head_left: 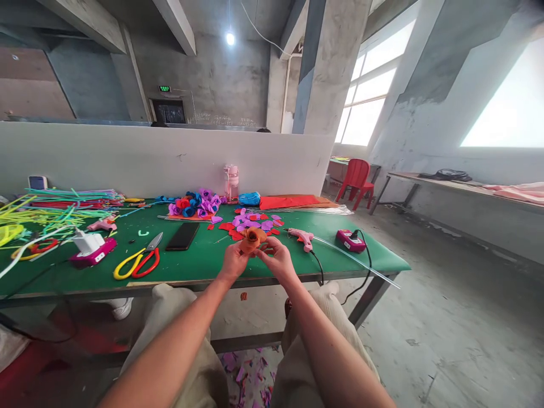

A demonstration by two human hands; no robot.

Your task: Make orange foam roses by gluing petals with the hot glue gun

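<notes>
Between my two hands, just above the front edge of the green table (204, 266), is an orange-brown paper flower (252, 238) with a rolled centre. My left hand (235, 260) is closed on its left side. From the right, the fingers of my right hand (276, 256) pinch its edge. Purple paper petals (244, 220) and red petals (227, 226) lie loose just behind the flower. To the right, a pink glue gun (302, 238) rests on the tabletop with its nozzle pointing left.
Scissors (142, 262) and a black phone (183, 236) lie left of my hands. Finished paper flowers (195, 204), a pink bottle (232, 182) and red paper (289, 202) sit along the back. A purple power socket (351, 240) and a clear glue stick (357, 262) are at right.
</notes>
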